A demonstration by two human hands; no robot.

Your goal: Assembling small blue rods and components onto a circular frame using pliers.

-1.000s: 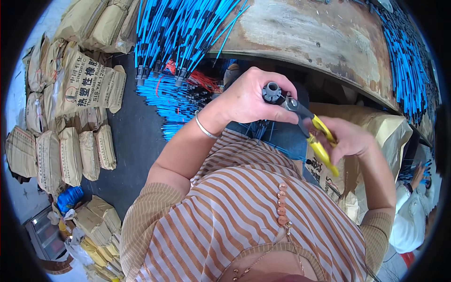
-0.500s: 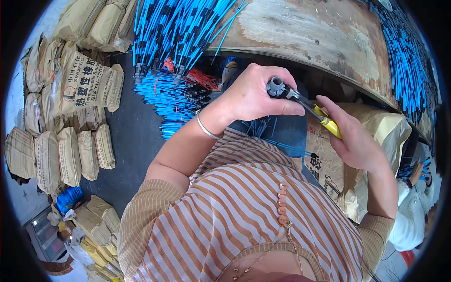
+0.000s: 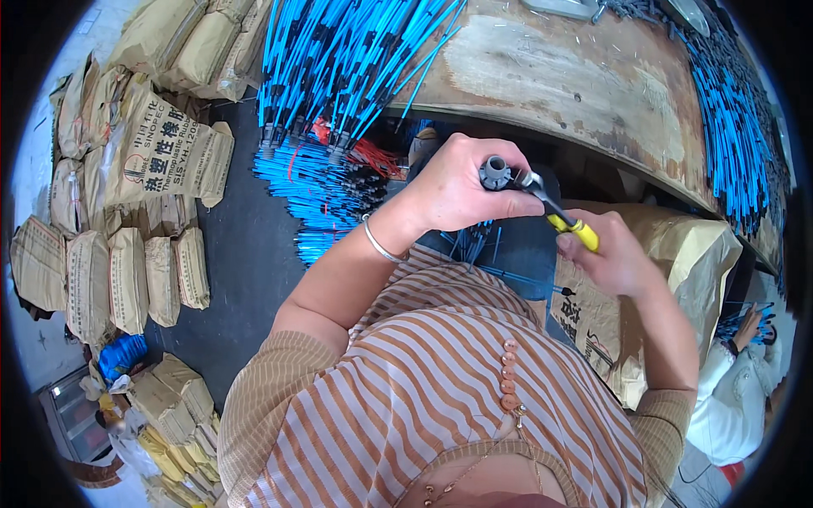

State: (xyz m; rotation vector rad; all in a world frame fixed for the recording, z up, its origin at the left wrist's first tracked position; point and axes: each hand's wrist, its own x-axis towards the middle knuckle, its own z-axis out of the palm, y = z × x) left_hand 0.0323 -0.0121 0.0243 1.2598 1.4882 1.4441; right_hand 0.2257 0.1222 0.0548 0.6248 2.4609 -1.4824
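From the head camera I look down at my own two hands in front of my striped top. My left hand (image 3: 453,188) is curled tight around a small dark grey round part (image 3: 495,173), which sticks out at the top of my fist. My right hand (image 3: 611,256) is closed around the yellow handles of a pair of pliers (image 3: 555,212). The metal tip of the pliers touches the grey part, so the two hands are joined by the tool.

Both hands are held up in the air, just below the edge of the wooden worktop (image 3: 576,76). Lots of long blue cables (image 3: 339,59) hang over the left side of the worktop, and more blue cables (image 3: 732,118) lie along its right side. A pile of them sits on the dark floor (image 3: 246,254) below. Tan sacks (image 3: 144,152) are stacked on my left. A brown paper bag (image 3: 677,254) stands near my right arm. Another person in white (image 3: 732,398) sits at the right edge.
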